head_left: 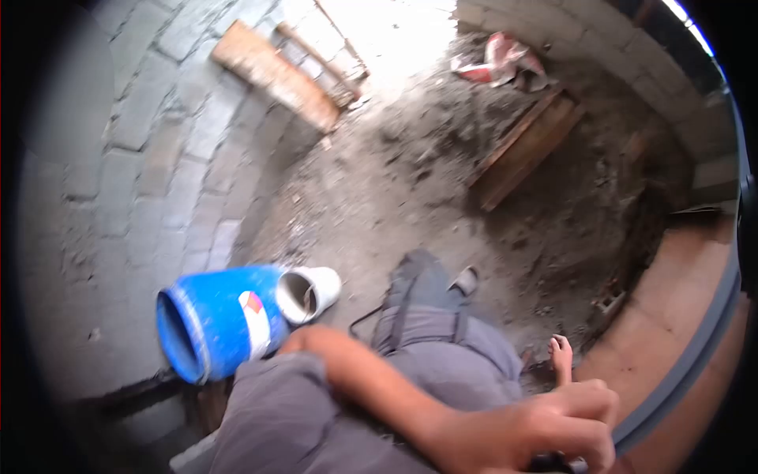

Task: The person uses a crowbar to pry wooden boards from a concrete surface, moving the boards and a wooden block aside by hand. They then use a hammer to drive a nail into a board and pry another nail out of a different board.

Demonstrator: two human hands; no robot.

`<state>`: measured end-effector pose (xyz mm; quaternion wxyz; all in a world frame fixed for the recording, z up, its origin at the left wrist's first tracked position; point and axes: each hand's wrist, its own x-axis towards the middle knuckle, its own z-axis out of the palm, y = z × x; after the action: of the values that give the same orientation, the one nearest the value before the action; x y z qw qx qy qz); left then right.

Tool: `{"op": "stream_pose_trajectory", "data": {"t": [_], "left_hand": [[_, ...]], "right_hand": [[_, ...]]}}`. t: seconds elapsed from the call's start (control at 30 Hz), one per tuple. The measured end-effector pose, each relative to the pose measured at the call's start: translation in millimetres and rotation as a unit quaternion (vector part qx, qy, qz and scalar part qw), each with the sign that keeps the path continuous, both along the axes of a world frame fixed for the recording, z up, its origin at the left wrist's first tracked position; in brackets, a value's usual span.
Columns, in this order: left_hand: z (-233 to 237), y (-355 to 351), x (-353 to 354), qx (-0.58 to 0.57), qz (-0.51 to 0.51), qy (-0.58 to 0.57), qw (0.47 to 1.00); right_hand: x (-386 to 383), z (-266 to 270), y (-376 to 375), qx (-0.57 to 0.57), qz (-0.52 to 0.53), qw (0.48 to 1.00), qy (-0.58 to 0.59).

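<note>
My left arm bends across my grey shirt point(442, 363). At the lower right, close to the camera, my left hand point(564, 426) is closed, its fingers curled inward. A dark object with a bright edge point(553, 462) shows just under it, partly cut off by the frame; I cannot tell what it is. Farther down on my right side, my right hand point(560, 359) appears small, fingers loosely bent and slightly apart, with nothing visible in it. It is nearest to the reddish-brown surface point(632, 340).
A blue drum point(225, 320) and a white bucket point(316, 292) lie left of me by a block wall point(150, 189). Boards point(276, 75) lean there. A wooden trough point(525, 150) and a torn sack point(505, 62) lie on the dirt floor. A blue-grey bar point(691, 379) runs along the right.
</note>
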<state>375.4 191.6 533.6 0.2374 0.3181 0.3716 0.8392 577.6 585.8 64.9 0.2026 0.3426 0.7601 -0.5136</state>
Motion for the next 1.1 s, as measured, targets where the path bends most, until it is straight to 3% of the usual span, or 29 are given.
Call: {"op": "stream_pose_trajectory", "data": {"t": [0.03, 0.2, 0.23, 0.3, 0.33, 0.37, 0.4, 0.43, 0.47, 0.5, 0.57, 0.6, 0.7, 0.73, 0.77, 0.8, 0.87, 0.9, 0.93, 0.97, 1.03, 1.1], "left_hand": [[-3, -2, -19, -0.002, -0.035, -0.052, 0.998], [-36, -11, -130, -0.015, -0.164, -0.189, 0.968], [-44, -19, -162, -0.005, -0.181, -0.192, 0.965], [-62, -40, -240, -0.092, -0.289, -0.211, 0.929], [-85, -48, -277, -0.068, -0.251, -0.144, 0.955], [-118, -57, -316, -0.047, -0.206, -0.072, 0.975], [-146, -69, -357, -0.073, -0.207, -0.047, 0.974], [-181, -78, -395, -0.098, -0.203, -0.021, 0.974], [-226, -85, -423, -0.146, -0.193, -0.122, 0.963], [-281, -89, -441, -0.193, -0.181, -0.221, 0.939], [-408, -88, -459, -0.36, -0.115, -0.273, 0.885], [-479, -91, -455, -0.376, -0.063, -0.311, 0.871], [-668, -95, -386, -0.511, 0.099, -0.38, 0.765], [-690, -90, -374, -0.558, 0.108, -0.39, 0.725], [-707, -84, -365, -0.539, 0.076, -0.47, 0.694], [-728, -87, -344, -0.525, 0.012, -0.48, 0.703], [-758, -95, -330, -0.521, -0.106, -0.432, 0.728], [-749, -99, -340, -0.534, -0.168, -0.377, 0.738], [-741, -101, -360, -0.527, -0.186, -0.371, 0.741], [-750, -105, -357, -0.532, -0.195, -0.381, 0.731], [-769, -105, -352, -0.485, -0.036, -0.477, 0.732], [-770, -100, -357, -0.473, -0.028, -0.49, 0.732]], "right_hand": [[-44, 22, -3, 0.072, 0.044, 0.996, 0.042], [-182, 63, -31, 0.074, -0.005, 0.995, 0.059], [-188, 44, -32, 0.076, -0.016, 0.996, 0.031], [-206, 29, -51, 0.046, -0.056, 0.997, 0.003], [-211, 30, -64, 0.087, -0.016, 0.996, -0.02], [-207, 13, -74, 0.064, -0.072, 0.993, -0.065], [-198, -6, -82, 0.128, 0.006, 0.992, -0.017], [-191, -24, -89, 0.121, 0.026, 0.988, -0.09], [-200, -34, -108, 0.028, -0.072, 0.985, -0.156], [-238, -22, -132, -0.006, -0.079, 0.975, -0.209], [-273, -78, -151, -0.043, -0.03, 0.97, -0.236], [-320, -86, -165, 0.062, 0.103, 0.971, -0.208], [-438, -201, -193, 0.099, 0.139, 0.963, -0.207], [-497, -225, -204, 0.078, 0.114, 0.977, -0.164], [-541, -263, -211, 0.073, 0.097, 0.984, -0.132], [-563, -324, -218, 0.068, 0.017, 0.997, -0.023], [-635, -395, -228, 0.101, -0.04, 0.994, -0.005], [-655, -444, -226, 0.079, -0.077, 0.993, 0.043], [-680, -469, -227, 0.137, -0.067, 0.988, 0.01], [-693, -502, -228, 0.166, -0.092, 0.982, 0.015], [-718, -556, -235, 0.236, -0.127, 0.963, -0.016], [-745, -573, -249, 0.271, -0.125, 0.953, -0.048]]}}
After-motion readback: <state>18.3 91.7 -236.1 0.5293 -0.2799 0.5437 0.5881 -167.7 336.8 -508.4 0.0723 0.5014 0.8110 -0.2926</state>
